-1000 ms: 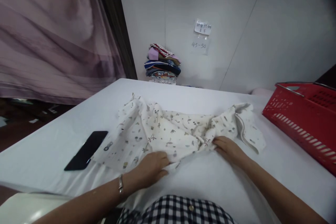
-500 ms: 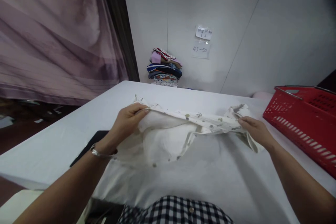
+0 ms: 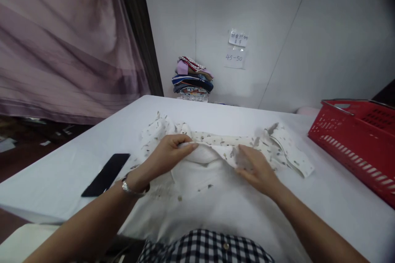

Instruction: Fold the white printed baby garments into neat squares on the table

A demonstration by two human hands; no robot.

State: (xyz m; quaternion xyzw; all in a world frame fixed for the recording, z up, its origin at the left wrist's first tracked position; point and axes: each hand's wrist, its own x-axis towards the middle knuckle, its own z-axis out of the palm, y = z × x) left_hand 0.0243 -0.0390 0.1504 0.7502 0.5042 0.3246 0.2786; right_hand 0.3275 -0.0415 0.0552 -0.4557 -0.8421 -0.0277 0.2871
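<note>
A white garment (image 3: 194,185) with a small scattered print lies over the near part of the table, sleeve-like parts spread to the left and right. My left hand (image 3: 174,152) pinches a folded edge of its cloth between thumb and fingers. Farther right along that same edge, my right hand (image 3: 257,168) grips the cloth, slightly blurred at the fingertips. Between both hands the edge is lifted a little and the pale inner side shows. To the left of the garment, partly beside its sleeve, rests a black phone (image 3: 106,174).
A red plastic basket (image 3: 352,139) stands at the right of the white table (image 3: 74,144). Folded clothes (image 3: 193,80) are stacked at the back against the wall. Paper signs (image 3: 236,49) hang on that wall, and a pinkish curtain (image 3: 68,41) hangs at left.
My right hand has moved left, letting go of the right sleeve area and taking the edge nearer the middle. My left hand has shifted right and slightly down. The phone is now more exposed.
</note>
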